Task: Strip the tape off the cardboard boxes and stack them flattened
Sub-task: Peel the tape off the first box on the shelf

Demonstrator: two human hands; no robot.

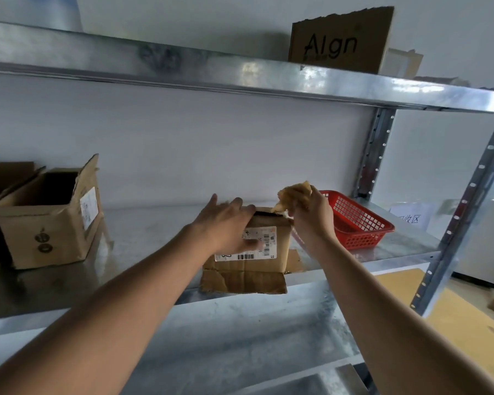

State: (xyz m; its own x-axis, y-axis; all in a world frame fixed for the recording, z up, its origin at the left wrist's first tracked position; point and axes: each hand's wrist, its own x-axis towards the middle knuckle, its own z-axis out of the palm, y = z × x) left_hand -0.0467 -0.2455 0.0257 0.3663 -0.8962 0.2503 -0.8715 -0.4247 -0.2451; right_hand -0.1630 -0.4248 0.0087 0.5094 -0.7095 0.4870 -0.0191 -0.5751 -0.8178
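A small cardboard box (271, 243) with a white barcode label stands on the metal shelf (143, 232), its front flaps lying flat toward me. My left hand (226, 220) rests over its top left edge, fingers spread and fairly straight. My right hand (311, 215) is raised just right of the box and grips a crumpled strip of brown tape (294, 195); one end of the strip still reaches down to the box top. A larger open cardboard box (49, 220) sits at the left of the shelf.
A red plastic basket (360, 223) stands on the shelf right of my right hand. An upper shelf (240, 72) carries a cardboard piece (340, 44) printed "Algn". Perforated uprights (465, 212) frame the right side. Yellow-brown sheets (454, 315) lie lower right.
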